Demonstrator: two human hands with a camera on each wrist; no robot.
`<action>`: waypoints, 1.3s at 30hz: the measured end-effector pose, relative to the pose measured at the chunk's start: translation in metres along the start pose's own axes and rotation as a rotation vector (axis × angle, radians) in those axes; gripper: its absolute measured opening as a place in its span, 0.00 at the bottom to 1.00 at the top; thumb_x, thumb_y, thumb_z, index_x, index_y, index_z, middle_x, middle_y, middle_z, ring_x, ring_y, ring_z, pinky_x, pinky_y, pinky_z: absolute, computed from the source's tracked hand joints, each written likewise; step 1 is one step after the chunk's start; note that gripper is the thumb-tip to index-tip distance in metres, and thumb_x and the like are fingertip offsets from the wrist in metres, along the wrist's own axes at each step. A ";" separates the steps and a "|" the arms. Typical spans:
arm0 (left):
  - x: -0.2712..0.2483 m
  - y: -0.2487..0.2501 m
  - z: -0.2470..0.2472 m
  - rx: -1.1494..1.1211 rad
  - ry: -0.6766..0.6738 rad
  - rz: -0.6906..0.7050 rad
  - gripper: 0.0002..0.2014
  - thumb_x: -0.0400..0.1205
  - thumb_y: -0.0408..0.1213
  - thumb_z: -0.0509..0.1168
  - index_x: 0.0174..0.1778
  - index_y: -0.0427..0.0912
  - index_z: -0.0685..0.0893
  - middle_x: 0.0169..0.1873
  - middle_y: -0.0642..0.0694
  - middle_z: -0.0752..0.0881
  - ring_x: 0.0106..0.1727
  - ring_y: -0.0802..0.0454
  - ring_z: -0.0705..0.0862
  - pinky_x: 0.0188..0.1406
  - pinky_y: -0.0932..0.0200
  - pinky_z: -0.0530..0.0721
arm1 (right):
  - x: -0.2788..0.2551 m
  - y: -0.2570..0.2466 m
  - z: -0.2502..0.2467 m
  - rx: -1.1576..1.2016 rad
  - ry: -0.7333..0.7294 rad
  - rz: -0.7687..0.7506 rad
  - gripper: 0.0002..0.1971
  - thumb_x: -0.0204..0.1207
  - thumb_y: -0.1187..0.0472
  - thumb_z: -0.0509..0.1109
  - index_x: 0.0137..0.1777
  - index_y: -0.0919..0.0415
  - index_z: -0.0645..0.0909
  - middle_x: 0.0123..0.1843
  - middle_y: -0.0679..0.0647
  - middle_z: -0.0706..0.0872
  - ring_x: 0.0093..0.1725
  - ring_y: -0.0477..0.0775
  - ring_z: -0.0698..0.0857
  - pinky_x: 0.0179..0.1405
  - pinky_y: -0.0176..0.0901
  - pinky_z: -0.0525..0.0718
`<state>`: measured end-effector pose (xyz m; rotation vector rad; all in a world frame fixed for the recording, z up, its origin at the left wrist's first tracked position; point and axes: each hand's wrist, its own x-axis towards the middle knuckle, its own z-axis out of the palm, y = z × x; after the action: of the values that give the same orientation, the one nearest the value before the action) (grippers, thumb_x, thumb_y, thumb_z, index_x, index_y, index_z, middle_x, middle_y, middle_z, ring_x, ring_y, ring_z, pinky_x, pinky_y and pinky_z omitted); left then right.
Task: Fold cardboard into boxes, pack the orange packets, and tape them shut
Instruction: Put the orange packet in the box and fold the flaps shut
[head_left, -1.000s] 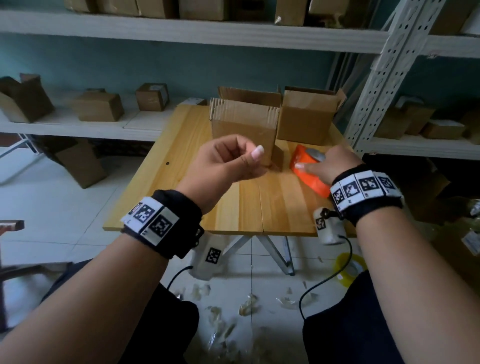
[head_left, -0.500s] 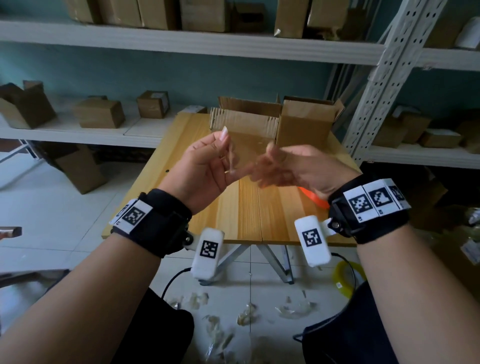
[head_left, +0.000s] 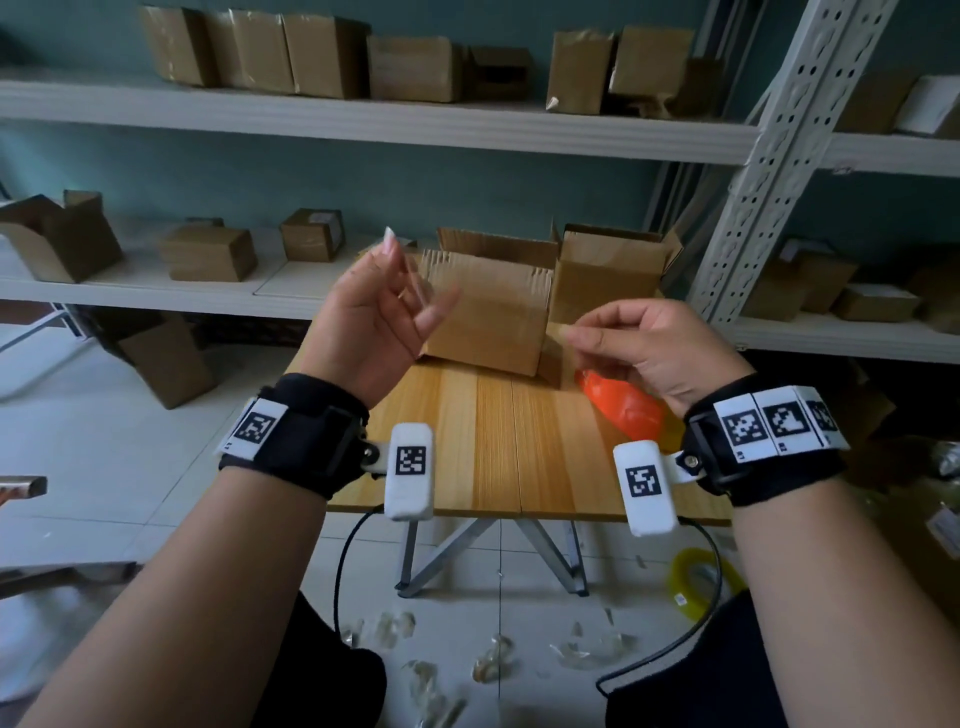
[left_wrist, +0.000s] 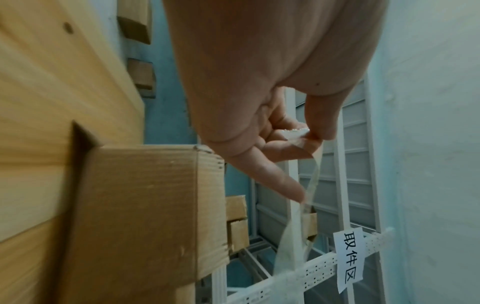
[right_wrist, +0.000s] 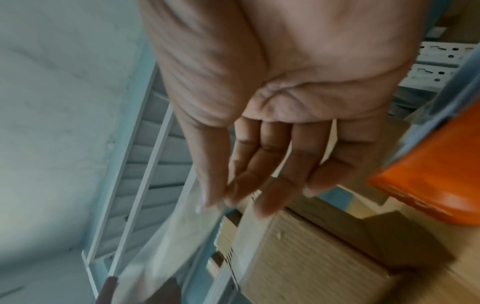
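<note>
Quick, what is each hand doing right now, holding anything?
Left hand: pinching one end of a clear tape strip.
Right hand: pinching the strip's other end, as far as the blur shows.

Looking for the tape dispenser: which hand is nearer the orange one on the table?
Right. The right hand hovers just above the orange tape dispenser; the left hand is raised well to its left.

One white paper label (left_wrist: 349, 259) fixed to the perforated white metal shelf rail (left_wrist: 311, 269) reads 取件区 in black handwritten characters (seen sideways in the left wrist view); nothing else is legible.
</note>
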<state>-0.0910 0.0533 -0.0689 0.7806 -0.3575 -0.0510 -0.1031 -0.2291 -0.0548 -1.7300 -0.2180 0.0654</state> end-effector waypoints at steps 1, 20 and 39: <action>0.005 0.005 0.003 0.044 0.009 0.030 0.10 0.94 0.39 0.61 0.47 0.44 0.83 0.36 0.50 0.86 0.40 0.56 0.87 0.74 0.43 0.86 | 0.001 -0.003 -0.001 0.028 0.039 -0.026 0.16 0.66 0.56 0.86 0.51 0.61 0.91 0.44 0.57 0.95 0.44 0.53 0.93 0.53 0.49 0.92; 0.056 0.010 0.002 0.150 0.217 0.093 0.06 0.89 0.43 0.70 0.47 0.48 0.85 0.38 0.52 0.83 0.44 0.59 0.85 0.76 0.23 0.78 | 0.059 -0.012 0.023 0.581 0.168 -0.105 0.17 0.68 0.60 0.84 0.55 0.51 0.85 0.50 0.51 0.93 0.61 0.55 0.91 0.75 0.80 0.76; 0.014 0.029 0.047 0.221 0.167 0.157 0.06 0.91 0.35 0.67 0.49 0.44 0.86 0.42 0.51 0.86 0.42 0.61 0.85 0.53 0.64 0.85 | 0.007 -0.039 0.002 0.562 0.033 0.151 0.05 0.69 0.59 0.83 0.35 0.51 0.90 0.37 0.46 0.90 0.65 0.60 0.93 0.76 0.95 0.56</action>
<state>-0.0964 0.0390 -0.0139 0.9662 -0.2666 0.2030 -0.1009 -0.2196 -0.0163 -1.1836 -0.0358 0.1907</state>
